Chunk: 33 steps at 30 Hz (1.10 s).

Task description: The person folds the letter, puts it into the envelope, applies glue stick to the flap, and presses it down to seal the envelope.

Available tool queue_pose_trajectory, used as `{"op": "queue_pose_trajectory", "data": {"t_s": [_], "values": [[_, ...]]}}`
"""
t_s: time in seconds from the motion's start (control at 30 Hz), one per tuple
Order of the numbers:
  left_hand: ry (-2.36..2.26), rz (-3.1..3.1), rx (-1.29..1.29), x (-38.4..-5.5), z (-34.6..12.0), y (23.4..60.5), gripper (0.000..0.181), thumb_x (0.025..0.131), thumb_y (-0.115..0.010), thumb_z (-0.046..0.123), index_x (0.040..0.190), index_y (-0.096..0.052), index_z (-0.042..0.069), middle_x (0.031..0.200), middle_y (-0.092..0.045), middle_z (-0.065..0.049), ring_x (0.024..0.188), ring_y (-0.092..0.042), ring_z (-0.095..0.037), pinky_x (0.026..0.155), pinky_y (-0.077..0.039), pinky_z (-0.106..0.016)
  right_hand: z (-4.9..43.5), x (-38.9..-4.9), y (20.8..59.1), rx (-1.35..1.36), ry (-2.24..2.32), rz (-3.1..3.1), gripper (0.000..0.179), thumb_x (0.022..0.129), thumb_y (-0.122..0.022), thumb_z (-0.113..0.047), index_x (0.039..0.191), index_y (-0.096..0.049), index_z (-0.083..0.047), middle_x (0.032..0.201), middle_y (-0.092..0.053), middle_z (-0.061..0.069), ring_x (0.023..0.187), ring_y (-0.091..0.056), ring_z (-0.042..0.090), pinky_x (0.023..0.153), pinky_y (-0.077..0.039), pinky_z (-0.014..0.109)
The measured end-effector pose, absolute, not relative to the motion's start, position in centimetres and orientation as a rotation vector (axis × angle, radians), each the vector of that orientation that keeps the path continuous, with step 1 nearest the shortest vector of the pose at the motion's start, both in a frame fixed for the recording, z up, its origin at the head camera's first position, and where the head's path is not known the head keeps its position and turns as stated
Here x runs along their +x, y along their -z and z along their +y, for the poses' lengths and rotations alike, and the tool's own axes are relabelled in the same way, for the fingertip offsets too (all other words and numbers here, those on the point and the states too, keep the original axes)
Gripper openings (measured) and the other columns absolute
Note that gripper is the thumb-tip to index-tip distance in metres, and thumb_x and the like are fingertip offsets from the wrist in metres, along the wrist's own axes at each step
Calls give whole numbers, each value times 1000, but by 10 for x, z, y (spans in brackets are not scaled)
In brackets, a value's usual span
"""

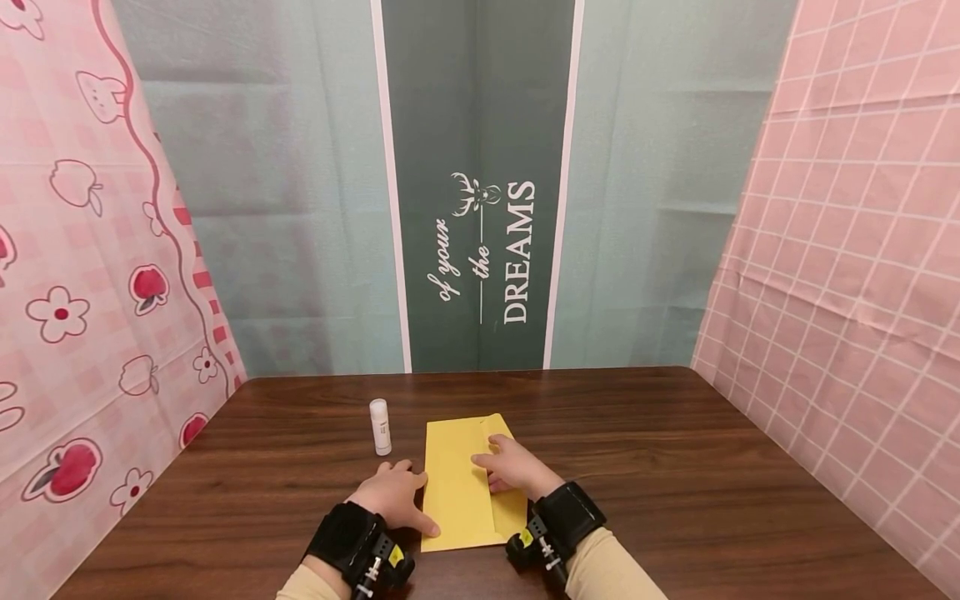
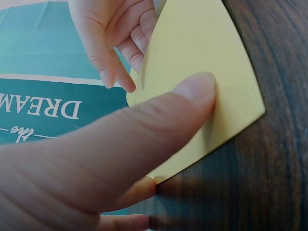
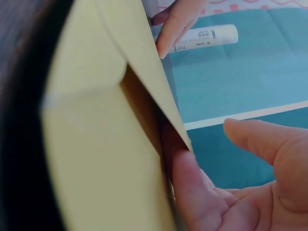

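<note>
A yellow paper envelope (image 1: 453, 487) lies on the brown table, its flap side toward the right. My left hand (image 1: 393, 496) rests at its left edge. In the left wrist view the thumb (image 2: 159, 115) lies straight on the paper, and other fingertips touch down beside the edge. My right hand (image 1: 519, 467) is at the envelope's right side. Seen from the right wrist, one finger (image 3: 187, 178) reaches into the envelope's mouth, while the thumb stands apart from the paper. Part of that finger is hidden inside.
A white glue stick (image 1: 380, 427) stands or lies behind my left hand; I cannot tell which. The wooden table (image 1: 675, 483) ends at a green curtain (image 1: 480, 100) at the back. Pink cloths (image 1: 847, 333) hang on both sides.
</note>
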<state>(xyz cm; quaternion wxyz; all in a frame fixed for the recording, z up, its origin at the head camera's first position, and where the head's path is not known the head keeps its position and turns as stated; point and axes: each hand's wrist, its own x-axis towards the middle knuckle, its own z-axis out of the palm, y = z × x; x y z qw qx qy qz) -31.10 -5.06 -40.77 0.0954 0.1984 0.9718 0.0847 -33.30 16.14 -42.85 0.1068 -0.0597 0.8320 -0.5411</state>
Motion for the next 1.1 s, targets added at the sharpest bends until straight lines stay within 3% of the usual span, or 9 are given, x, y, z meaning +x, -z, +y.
{"op": "queue_pose_trajectory", "data": {"t_s": [0.2, 0.4, 1.1], "values": [[-246, 2880, 589, -311, -50, 408, 74, 64, -79, 51, 121, -61, 7, 121, -52, -17, 108, -45, -37, 87, -42, -51, 162, -335, 431, -156, 1642, 2380, 74, 91, -60, -23, 138, -20, 16, 89, -54, 15, 68, -58, 17, 66, -54, 34], [-258, 2876, 581, -311, -51, 407, 75, 65, -79, 51, 122, -61, 7, 123, -51, -17, 112, -44, -38, 88, -42, -52, 162, -335, 431, -151, 1693, 2309, 75, 92, -59, -24, 138, -16, 17, 100, -56, 18, 80, -62, 22, 73, -53, 39], [-255, 2879, 575, -312, -51, 408, 75, 64, -79, 52, 121, -62, 7, 123, -52, -18, 111, -45, -39, 88, -42, -52, 160, -333, 429, -174, 1740, 2207, 75, 93, -58, -25, 139, -16, 17, 115, -54, 21, 96, -62, 27, 83, -49, 44]]}}
